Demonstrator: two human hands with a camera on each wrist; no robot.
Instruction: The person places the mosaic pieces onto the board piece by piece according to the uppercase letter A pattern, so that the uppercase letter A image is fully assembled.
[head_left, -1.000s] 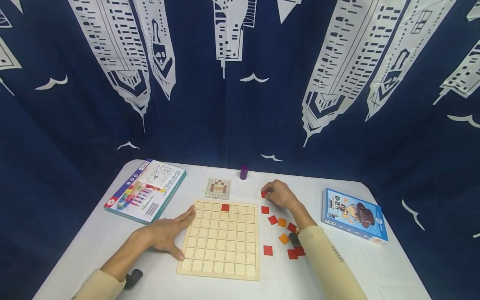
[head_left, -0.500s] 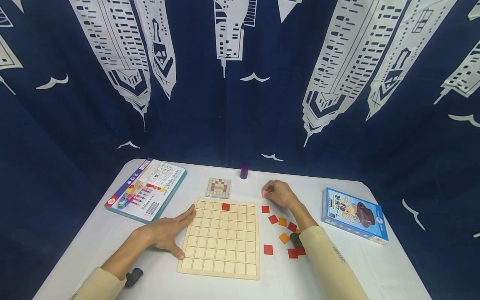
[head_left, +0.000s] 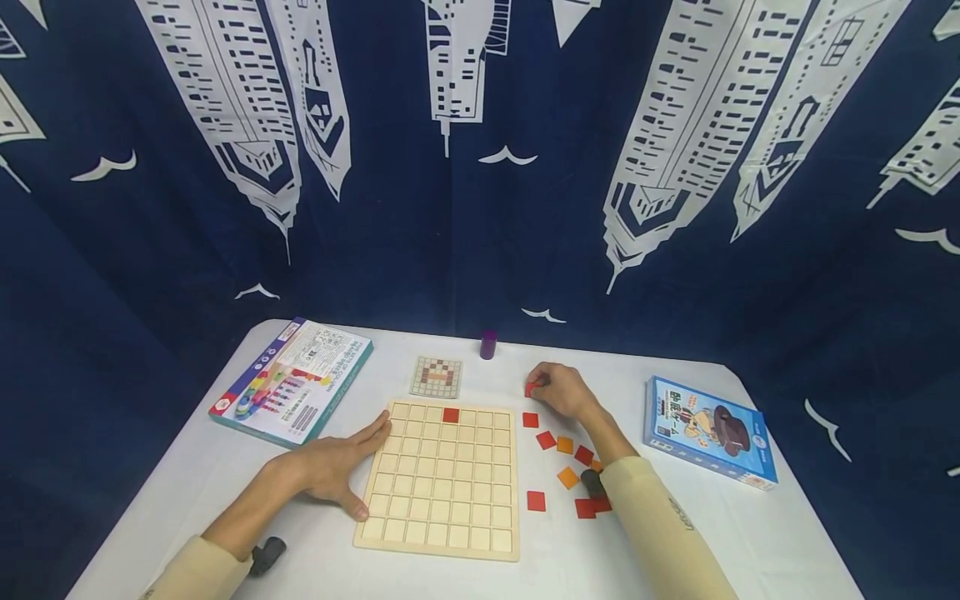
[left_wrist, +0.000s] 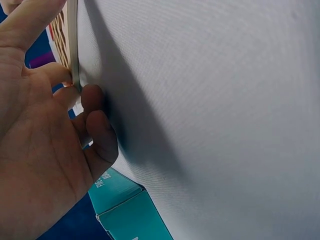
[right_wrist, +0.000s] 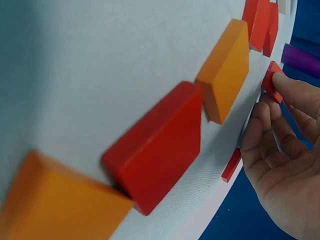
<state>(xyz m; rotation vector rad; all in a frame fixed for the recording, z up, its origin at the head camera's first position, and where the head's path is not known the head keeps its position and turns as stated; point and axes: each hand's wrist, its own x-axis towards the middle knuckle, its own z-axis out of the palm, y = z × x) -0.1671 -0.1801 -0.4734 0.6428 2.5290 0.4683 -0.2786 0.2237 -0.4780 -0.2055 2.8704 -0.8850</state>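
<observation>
My left hand lies along the left edge of a pale wooden grid board, thumb at the near corner and a fingertip at the far one. In the left wrist view, fingers of the left hand touch the board's side. Beyond the board's far right corner, my right hand pinches a small red square tile between thumb and fingers. That red tile stands tilted at the fingertips in the right wrist view. One red tile sits in the board's far row.
Several loose red tiles and orange tiles lie right of the board, some partly behind the right forearm. A pattern card and purple cylinder stand behind it. Boxes flank the table: a teal-edged one left, a blue one right.
The red tile turns slightly in my right fingers, its visible face looking paler half a second ago than now. The left hand, board and loose tiles stay where they were.
</observation>
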